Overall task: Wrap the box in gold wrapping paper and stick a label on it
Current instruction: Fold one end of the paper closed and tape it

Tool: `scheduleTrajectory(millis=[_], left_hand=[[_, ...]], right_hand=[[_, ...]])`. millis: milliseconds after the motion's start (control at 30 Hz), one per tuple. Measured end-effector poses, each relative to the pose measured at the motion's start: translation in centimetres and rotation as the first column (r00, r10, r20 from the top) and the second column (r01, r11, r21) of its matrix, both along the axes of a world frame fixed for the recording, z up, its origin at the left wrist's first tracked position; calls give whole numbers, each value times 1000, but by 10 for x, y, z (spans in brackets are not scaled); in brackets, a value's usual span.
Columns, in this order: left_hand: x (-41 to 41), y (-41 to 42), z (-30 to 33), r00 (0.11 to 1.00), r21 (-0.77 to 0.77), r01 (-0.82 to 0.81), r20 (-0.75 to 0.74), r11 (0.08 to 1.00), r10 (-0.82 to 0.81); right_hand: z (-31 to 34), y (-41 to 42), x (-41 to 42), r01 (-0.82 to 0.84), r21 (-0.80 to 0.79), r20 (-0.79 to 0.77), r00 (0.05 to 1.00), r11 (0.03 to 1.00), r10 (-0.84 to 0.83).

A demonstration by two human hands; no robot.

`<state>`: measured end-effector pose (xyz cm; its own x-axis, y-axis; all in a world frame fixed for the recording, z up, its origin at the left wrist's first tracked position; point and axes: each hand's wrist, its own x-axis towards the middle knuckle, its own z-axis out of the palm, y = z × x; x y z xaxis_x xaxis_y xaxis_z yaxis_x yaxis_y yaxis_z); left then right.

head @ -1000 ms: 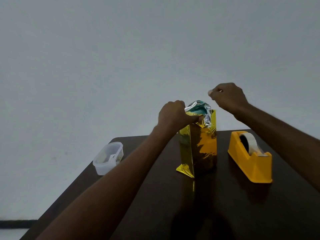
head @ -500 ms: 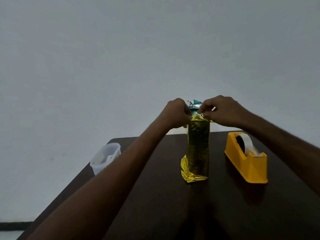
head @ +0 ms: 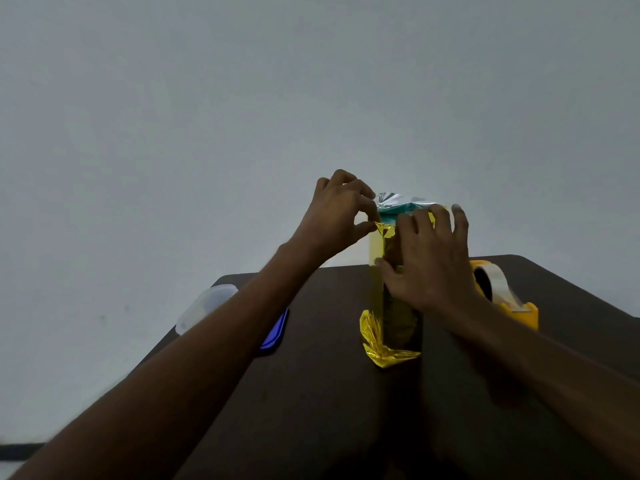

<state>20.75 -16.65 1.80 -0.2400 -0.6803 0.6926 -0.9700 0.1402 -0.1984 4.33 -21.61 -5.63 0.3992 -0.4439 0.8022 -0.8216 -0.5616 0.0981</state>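
Upright on the desk (head: 311, 393) stands the box (head: 398, 306), gold wrapping paper (head: 377, 344) loose at its top. Left hand (head: 337, 213) pinches a paper corner; right hand (head: 429, 261) lies flat, fingers spread, against the box. Pulling hard could tear the foil or topple the box.

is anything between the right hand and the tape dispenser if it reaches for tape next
Nothing visible. The right hand lies flat against the gold-wrapped box, and the tape dispenser stands just beside it on the table; the wrist partly hides its near end.

Dark wooden table (head: 311, 393) against plain grey wall (head: 242, 116).
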Motion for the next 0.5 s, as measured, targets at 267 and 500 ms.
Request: scheduleTrajectory(millis=[267, 500], left_hand=[[-8, 9, 18, 996, 23, 85, 36, 996, -86], [-19, 11, 41, 981, 239, 156, -149, 958, -122]], right_hand=[[3, -22, -27, -332, 113, 112, 941, 936, 320], [6, -32, -37, -475, 230, 187, 878, 849, 441]])
